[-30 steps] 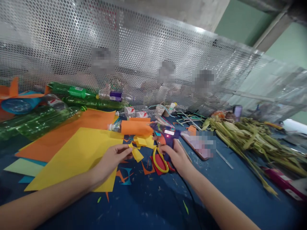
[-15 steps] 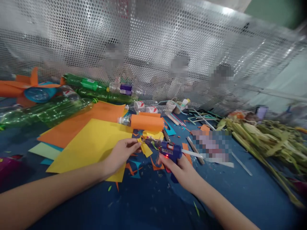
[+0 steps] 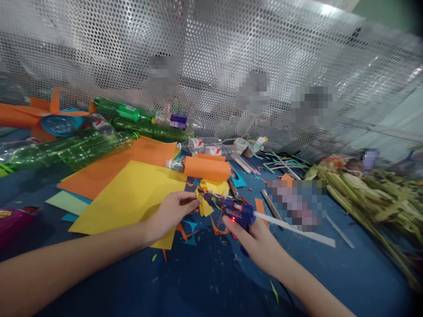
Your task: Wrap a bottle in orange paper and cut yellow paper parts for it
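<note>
My right hand (image 3: 256,237) is closed round a blue glue gun (image 3: 239,210), whose small red light is lit. A long whitish glue stick (image 3: 297,228) juts out of its back end. My left hand (image 3: 178,209) pinches a small folded piece of yellow paper (image 3: 205,207). The gun's nozzle points left and lies right at this piece; whether they touch I cannot tell. Just behind is a bottle wrapped in orange paper (image 3: 207,168). More yellow paper (image 3: 220,186) lies between that bottle and the gun.
Yellow and orange sheets (image 3: 122,198) lie to the left. Green plastic bottles (image 3: 72,149) and an orange-and-blue paper craft (image 3: 59,123) stand behind them. Dried husks (image 3: 370,189) are heaped at right. A perforated metal screen (image 3: 211,66) rises at the back, with people beyond it.
The view has shifted slightly. The yellow piece has turned in my left fingers, and the gun's nozzle has stayed close to it. More of the glue stick shows now.
</note>
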{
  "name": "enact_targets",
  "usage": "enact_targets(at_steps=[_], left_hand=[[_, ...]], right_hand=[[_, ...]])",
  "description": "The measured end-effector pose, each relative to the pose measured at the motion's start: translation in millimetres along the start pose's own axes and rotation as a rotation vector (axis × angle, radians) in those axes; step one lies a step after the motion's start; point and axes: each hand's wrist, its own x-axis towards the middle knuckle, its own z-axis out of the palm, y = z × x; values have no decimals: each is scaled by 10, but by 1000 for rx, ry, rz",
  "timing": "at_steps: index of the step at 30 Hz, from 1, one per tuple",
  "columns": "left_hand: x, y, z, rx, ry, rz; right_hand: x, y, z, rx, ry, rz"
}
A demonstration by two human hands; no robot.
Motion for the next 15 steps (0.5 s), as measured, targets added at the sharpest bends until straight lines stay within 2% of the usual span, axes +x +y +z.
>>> enact_targets(at_steps=[10,15], left_hand=[[11,-35,-14,54,-11,44],[18,-74,-23,61,16,13]], right_hand=[[-23,-13,-19,-82,-32,19],[-37,-18,-36,-132,-70,19]])
